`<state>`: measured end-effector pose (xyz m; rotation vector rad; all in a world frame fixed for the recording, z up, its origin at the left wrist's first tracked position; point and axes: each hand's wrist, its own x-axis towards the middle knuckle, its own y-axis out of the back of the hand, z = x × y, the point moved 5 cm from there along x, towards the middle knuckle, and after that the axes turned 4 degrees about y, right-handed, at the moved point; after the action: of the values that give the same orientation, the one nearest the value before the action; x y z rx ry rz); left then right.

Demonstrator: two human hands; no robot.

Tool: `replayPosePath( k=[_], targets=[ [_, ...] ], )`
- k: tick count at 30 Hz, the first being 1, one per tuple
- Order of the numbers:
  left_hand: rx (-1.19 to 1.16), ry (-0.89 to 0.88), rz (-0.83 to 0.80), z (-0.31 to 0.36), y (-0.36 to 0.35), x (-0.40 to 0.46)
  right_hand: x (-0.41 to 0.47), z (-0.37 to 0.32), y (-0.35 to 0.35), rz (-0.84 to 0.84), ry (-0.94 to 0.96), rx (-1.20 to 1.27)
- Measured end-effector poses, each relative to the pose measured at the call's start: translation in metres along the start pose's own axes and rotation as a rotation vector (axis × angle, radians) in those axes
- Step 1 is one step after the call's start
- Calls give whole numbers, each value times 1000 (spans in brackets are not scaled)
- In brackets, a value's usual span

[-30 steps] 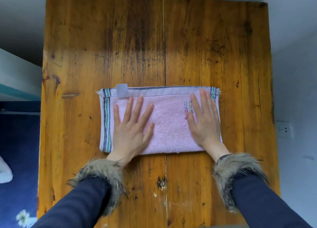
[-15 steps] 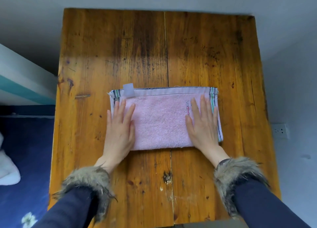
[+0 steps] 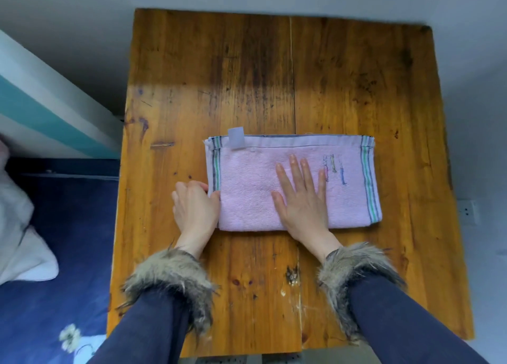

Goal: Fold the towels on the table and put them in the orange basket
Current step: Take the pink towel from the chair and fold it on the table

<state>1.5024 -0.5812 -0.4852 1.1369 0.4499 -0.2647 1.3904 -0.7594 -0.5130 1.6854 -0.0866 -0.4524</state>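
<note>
A folded pink towel [image 3: 293,182] lies on a wooden table [image 3: 356,89]. The right hand [image 3: 303,199] presses it flat, fingers straight; the left hand [image 3: 194,204] seemingly pinches its left edge.

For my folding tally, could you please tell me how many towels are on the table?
1. The pink towel lies folded mid-table, the right hand flat on it, the left hand gripping its left edge. No other shows.
</note>
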Motion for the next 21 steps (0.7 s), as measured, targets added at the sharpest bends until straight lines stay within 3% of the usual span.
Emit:
replayPosePath(
  k=[4,7,10,13,15,21],
  targets=[
    [17,20,-62,5,3,3,0,-2,-1,15,-20,-3],
    [-95,23,-99,0,4,3,0,-2,-1,-1,-19,-5],
    [-350,138,-184,-9,6,5,1,-2,-1,-20,-25,-10],
    [-650,257,-371,-5,10,-1,2,-2,0,-53,-18,4],
    [-698,198,-418,5,18,-8,3,-2,3,-74,9,52],
    [-729,-5,-323,53,39,-40,-15,24,34,4,81,334]
  ],
)
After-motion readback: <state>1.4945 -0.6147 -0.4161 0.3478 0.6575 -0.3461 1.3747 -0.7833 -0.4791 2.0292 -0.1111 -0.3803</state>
